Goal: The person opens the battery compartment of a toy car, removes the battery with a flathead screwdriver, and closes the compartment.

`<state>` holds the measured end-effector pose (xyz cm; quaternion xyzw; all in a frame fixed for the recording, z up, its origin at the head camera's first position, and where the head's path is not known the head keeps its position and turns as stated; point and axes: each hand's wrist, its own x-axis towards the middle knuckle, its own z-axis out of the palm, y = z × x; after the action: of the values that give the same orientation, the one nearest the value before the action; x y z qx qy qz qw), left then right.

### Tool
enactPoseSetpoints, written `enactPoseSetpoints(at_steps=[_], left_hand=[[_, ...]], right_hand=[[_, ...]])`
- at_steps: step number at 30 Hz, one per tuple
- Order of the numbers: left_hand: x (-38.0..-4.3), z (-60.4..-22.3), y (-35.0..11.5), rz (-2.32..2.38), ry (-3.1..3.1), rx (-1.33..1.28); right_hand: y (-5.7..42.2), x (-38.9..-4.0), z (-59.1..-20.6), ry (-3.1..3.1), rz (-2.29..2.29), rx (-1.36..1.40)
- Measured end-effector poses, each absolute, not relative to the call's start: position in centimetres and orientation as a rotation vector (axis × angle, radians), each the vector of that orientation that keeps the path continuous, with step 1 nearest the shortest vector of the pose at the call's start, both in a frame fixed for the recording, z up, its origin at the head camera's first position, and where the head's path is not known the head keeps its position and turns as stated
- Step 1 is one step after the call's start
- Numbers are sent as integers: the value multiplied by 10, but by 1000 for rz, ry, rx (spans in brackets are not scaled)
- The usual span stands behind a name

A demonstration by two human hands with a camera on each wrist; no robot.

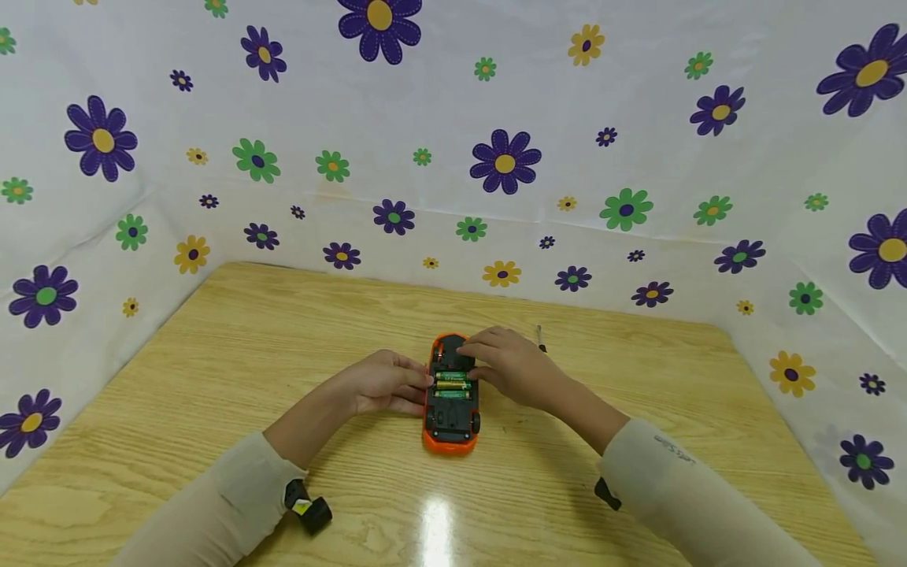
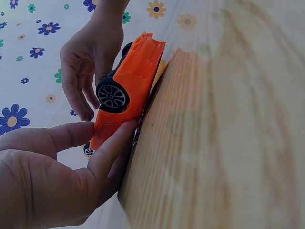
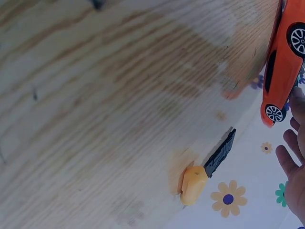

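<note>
left hand [image 1: 388, 384] grips car [image 1: 452, 431], right hand [image 1: 509, 365] loosely touching it, probable screwdriver [image 1: 542, 345] lying beyond.

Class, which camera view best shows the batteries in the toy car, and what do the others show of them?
The head view. It looks down onto the upturned toy car, showing three batteries side by side. Both wrist views show the car from its side, with no batteries visible.

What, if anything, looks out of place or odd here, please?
The car lies wheels-up with its batteries exposed, no cover over them, an unusual pose for a car. Small dark specks also dot the table; I cannot tell what they are. I see no spill.
</note>
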<state>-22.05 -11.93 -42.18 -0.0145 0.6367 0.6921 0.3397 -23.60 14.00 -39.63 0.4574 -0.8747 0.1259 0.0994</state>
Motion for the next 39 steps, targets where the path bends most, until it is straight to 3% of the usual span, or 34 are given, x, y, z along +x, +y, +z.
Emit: enactPoseSetpoints(at_steps=[39], left_hand=[[-222,-424,-119,1801,1651,-28]], right_hand=[[121,-227,-385,-2920,826,1295]])
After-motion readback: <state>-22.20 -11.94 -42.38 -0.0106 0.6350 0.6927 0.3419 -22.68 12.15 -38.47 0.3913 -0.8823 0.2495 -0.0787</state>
